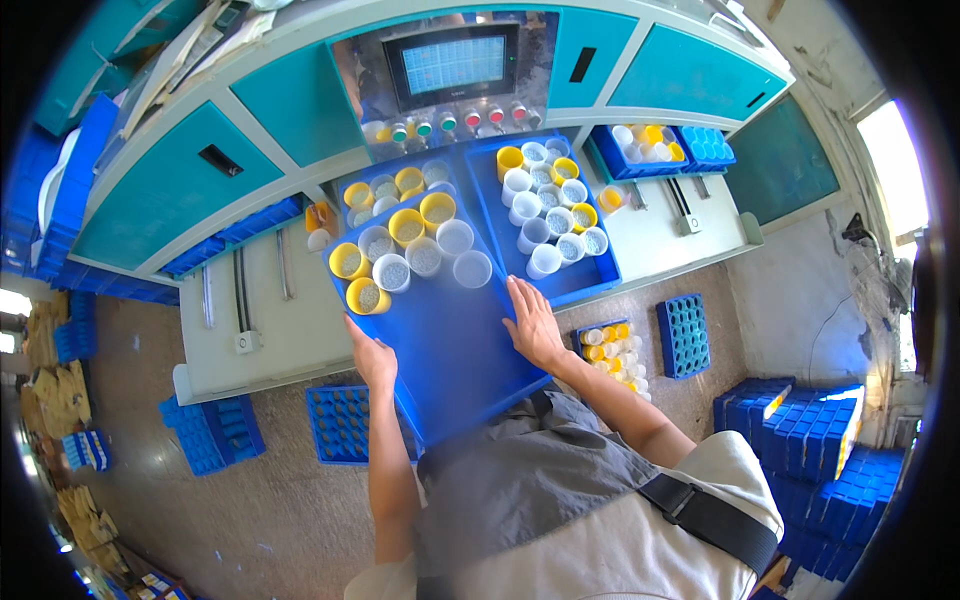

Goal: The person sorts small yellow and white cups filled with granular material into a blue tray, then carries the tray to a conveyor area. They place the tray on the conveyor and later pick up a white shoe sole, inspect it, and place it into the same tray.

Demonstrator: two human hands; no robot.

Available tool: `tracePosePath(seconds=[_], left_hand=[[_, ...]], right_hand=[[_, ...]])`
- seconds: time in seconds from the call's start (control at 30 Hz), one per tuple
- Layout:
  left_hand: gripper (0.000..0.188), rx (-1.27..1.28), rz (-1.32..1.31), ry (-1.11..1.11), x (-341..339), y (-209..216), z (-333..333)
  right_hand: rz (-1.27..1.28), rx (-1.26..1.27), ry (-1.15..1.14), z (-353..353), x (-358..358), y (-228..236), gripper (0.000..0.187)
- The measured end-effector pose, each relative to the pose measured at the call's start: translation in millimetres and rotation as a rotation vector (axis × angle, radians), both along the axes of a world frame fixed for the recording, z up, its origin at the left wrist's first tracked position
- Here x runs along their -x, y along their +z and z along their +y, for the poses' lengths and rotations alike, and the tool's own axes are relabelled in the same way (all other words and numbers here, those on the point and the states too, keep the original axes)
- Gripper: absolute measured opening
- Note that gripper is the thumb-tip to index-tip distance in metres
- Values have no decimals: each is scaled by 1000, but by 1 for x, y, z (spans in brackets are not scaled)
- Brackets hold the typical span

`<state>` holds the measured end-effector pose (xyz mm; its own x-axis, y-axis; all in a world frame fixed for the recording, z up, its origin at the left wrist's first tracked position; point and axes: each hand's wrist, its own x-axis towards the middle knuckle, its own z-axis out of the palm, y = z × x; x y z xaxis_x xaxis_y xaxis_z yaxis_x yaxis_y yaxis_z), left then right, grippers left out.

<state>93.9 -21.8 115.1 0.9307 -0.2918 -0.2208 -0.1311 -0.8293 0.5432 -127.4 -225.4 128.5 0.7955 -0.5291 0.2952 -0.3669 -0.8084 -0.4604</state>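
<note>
A blue tray (450, 350) extends from the machine's worktop to the front of my body. At its far end stand several yellow and translucent white cups (392, 272), most filled with pale grey granules; the near part of its floor is bare. My left hand (374, 358) grips the left edge, fingers mostly hidden under the rim. On the right edge, my right hand (535, 325) holds the rim with the thumb inside. A second blue tray (582, 292) with filled cups (550, 205) lies to the right. Behind the held tray, more cups (383, 187) stand in another blue tray.
Ahead rises a teal and white machine with a screen (455, 65) and coloured buttons (472, 120). A cup tray (640, 150) stands at the worktop's right. Lower down are blue trays (340, 425), a tray of cups (612, 355) and stacked blue crates (815, 430).
</note>
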Motion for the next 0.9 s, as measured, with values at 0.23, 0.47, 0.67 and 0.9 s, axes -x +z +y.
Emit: tracePosePath(seconds=[0.23, 0.47, 0.67, 0.9], left_hand=[[80, 4, -26, -2, 1, -3, 2], [83, 15, -52, -7, 3, 3, 2], [89, -66, -13, 23, 3, 0, -3], [62, -163, -671, -35, 25, 18, -19]], right_hand=[[54, 259, 188, -19, -54, 15, 39], [-92, 117, 131, -36, -63, 25, 42], [-187, -5, 12, -118, -114, 64, 41], [-312, 97, -14, -214, -211, 89, 60]])
